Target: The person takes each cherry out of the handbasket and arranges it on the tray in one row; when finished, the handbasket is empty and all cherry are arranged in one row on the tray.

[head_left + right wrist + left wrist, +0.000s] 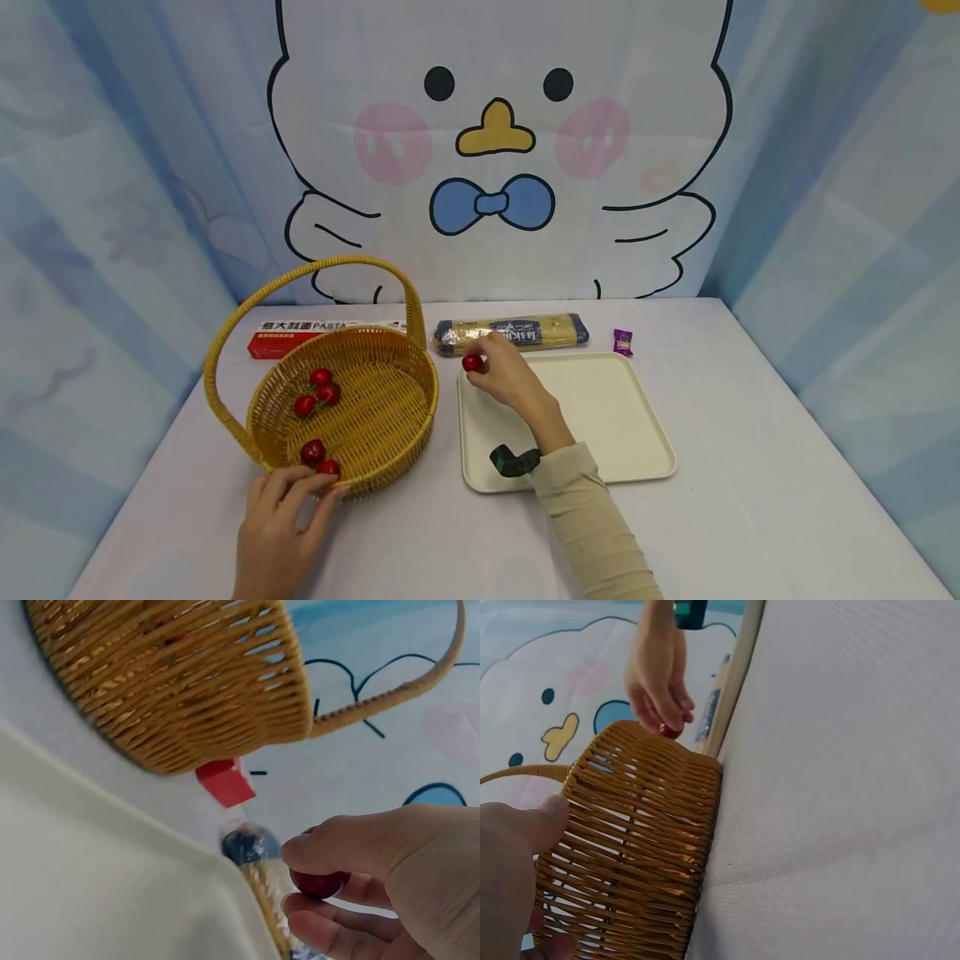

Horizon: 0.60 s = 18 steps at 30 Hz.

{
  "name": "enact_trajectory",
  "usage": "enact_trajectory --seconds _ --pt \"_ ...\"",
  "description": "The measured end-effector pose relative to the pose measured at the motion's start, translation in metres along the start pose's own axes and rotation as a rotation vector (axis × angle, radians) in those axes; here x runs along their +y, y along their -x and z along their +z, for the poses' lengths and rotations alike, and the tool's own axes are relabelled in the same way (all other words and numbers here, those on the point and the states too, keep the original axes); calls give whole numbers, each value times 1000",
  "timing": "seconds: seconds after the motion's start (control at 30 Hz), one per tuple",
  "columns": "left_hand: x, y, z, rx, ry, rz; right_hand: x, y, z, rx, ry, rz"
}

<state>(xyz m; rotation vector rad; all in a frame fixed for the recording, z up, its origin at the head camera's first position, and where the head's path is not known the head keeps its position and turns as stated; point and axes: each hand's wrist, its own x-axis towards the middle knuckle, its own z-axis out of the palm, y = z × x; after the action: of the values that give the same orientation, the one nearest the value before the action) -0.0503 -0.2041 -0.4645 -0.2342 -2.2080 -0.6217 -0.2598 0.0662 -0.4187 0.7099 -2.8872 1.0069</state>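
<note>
My right hand [491,367] pinches a red cherry [472,362] over the far left corner of the cream tray [637,433]; the right wrist view shows the cherry [319,883] held between thumb and fingers. A wicker basket [405,417] with a tall handle stands left of the tray and holds several red cherries [321,392]. My left hand [288,508] grips the basket's near rim, its fingers curled over the edge beside a cherry [327,467]. In the left wrist view the thumb [540,821] presses on the basket's woven wall [641,847].
A red and white pasta box [300,337] lies behind the basket. A bag of spaghetti [517,332] lies along the tray's far edge, with a small purple wrapped sweet [622,342] to its right. The white table [750,500] ends at cloth walls with a cartoon duck.
</note>
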Motion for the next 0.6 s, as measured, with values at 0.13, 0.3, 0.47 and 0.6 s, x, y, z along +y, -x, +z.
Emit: enact_trajectory --seconds 0.13,0.3,0.47,0.6 --pt "0 0 -1 -1 1 -5 8 -2 7 -12 45 18" --pt "1 0 -1 8 1 -1 13 -4 13 -36 60 37" --pt "1 1 -1 -1 6 -10 16 -3 17 -54 61 61" --pt "0 2 -1 -31 -2 -31 18 -3 20 -48 44 62"
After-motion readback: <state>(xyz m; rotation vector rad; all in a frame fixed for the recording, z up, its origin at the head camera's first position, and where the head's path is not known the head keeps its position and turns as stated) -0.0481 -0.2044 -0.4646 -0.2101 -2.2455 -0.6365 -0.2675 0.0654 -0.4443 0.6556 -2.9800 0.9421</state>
